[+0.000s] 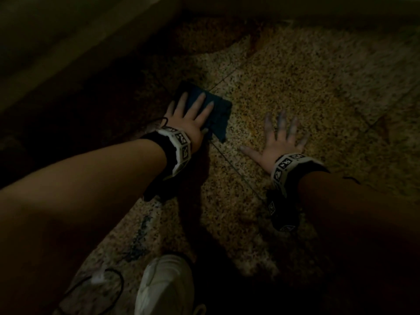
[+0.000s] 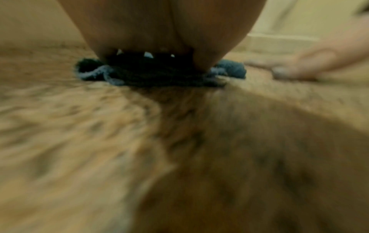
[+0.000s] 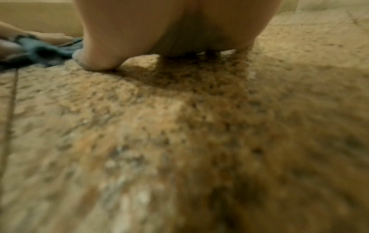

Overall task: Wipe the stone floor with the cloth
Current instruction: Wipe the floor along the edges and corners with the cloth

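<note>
Wiping stroke: the cloth (image 1: 212,112), a folded dark-blue pad on the stone floor (image 1: 306,87) across a tile joint, should stay flat under even palm pressure. Left hand (image 1: 189,120) presses it, fingers straight and spread, nothing gripped. Right hand (image 1: 280,142) rests splayed, empty, on bare stone nearby.

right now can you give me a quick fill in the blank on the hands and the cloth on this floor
1. The cloth lies under the ____ hand.
2. The right hand rests flat on the bare stone ____, fingers spread.
3. The cloth's colour is dark ____.
4. At the bottom of the head view stands a white ____.

Missing words: left; floor; blue; shoe
</note>
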Tool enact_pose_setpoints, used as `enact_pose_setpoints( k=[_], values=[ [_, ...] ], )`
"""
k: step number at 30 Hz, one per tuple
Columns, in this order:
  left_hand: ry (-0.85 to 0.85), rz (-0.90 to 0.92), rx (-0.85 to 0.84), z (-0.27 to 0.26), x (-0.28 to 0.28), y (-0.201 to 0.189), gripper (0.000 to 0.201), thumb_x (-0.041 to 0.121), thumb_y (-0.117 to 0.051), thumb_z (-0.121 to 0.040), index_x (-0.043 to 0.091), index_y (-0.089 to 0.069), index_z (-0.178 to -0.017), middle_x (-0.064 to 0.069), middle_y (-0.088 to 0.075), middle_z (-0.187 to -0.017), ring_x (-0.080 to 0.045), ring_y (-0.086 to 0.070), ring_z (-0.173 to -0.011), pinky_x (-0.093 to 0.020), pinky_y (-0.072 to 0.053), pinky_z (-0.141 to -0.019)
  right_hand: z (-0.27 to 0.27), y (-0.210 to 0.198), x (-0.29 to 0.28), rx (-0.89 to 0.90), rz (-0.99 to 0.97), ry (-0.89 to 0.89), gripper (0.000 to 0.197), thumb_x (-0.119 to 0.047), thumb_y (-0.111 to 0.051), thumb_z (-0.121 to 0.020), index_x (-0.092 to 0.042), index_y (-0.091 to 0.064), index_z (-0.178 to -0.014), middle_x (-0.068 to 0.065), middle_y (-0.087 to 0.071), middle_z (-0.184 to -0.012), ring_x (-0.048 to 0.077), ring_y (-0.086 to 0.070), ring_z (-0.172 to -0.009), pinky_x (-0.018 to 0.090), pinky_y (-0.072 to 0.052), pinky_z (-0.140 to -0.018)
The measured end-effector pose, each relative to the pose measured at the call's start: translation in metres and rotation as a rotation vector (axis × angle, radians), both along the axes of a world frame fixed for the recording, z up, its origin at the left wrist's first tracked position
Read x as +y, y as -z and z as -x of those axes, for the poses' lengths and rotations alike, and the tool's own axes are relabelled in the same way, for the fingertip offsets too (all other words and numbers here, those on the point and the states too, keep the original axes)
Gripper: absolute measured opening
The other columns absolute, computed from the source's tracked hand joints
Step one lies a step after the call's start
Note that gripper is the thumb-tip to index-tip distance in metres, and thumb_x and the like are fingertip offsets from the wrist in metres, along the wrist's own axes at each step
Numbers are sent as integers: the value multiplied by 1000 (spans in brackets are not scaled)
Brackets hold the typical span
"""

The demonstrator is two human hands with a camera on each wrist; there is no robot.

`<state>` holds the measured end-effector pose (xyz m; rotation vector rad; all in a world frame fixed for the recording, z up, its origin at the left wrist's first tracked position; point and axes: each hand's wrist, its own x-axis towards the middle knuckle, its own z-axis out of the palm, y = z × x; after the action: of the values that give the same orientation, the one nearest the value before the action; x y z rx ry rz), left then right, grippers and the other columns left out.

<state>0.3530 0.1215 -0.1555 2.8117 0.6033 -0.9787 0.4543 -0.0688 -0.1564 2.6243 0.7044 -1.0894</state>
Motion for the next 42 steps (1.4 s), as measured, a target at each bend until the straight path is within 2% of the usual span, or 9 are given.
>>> enact_pose_setpoints(
  k=[5, 11, 16, 24, 28, 32, 35, 37, 42],
  values=[
    [11, -8, 3, -10, 8, 1, 58, 48, -15, -101, 40, 22, -145, 11, 28, -154, -27, 20, -144, -44, 2, -119, -2, 0, 2, 14, 8, 2, 109, -92, -14, -65, -32, 35, -140, 3, 41, -149, 34, 31, -139, 62, 11, -110],
    [-143, 76, -111, -62, 24, 3, 57, 43, -21, -102, 41, 13, -148, 13, 24, -155, -29, 17, -144, -54, -8, -116, 0, 6, -2, -38, -34, -1, 106, -90, -19, -69, -33, 31, -143, 3, 35, -152, 34, 27, -141, 62, 12, -109],
    [-130, 43, -147, -85, 27, 6, 57, 41, -21, -102, 38, 11, -149, 9, 22, -156, -33, 17, -143, -56, -6, -115, -7, 6, 1, 33, 33, 13, 108, -92, -15, -64, -35, 37, -138, 1, 43, -147, 34, 34, -137, 62, 14, -108],
    [-107, 83, -62, -71, 28, -3, 56, 44, -19, -102, 38, 12, -149, 9, 22, -156, -30, 14, -144, -53, -11, -114, -2, -6, 6, 30, 49, 17, 106, -89, -21, -71, -32, 31, -143, 4, 38, -150, 35, 29, -139, 61, 12, -109],
    [-96, 66, -29, -37, 19, 0, 57, 46, -19, -101, 42, 16, -146, 12, 25, -155, -29, 16, -144, -51, -7, -117, -7, -17, 23, 61, 117, 44, 108, -85, -33, -75, -29, 27, -146, 5, 33, -153, 37, 23, -141, 61, 1, -111],
    [-97, 68, -1, -10, 20, 1, 58, 46, -19, -101, 43, 20, -145, 13, 29, -153, -27, 21, -143, -49, -5, -118, -12, -26, 50, -26, -46, 58, 95, -72, -42, -85, -33, 16, -149, 3, 23, -157, 32, 17, -144, 59, -5, -114],
    [-73, 75, 36, -6, 23, 0, 59, 47, -19, -101, 44, 22, -144, 14, 31, -152, -27, 22, -143, -49, -7, -118, -16, -24, 64, -71, -62, 43, 95, -71, -42, -85, -34, 17, -149, 2, 24, -157, 32, 18, -144, 61, -6, -113],
    [-48, 70, 68, -11, 33, 3, 59, 46, -19, -101, 43, 22, -144, 15, 31, -152, -28, 21, -143, -49, -7, -117, -18, -13, 70, -30, -35, 55, 95, -72, -40, -85, -35, 20, -148, 1, 25, -156, 32, 19, -144, 61, -6, -113],
    [-32, 58, -34, -29, 55, -7, 57, 43, -21, -102, 40, 13, -148, 12, 21, -156, -25, 16, -145, -52, -4, -114, -16, -3, 60, -23, -36, 38, 90, -76, -28, -85, -33, 20, -148, 2, 27, -156, 31, 21, -144, 60, 1, -113]
  ],
)
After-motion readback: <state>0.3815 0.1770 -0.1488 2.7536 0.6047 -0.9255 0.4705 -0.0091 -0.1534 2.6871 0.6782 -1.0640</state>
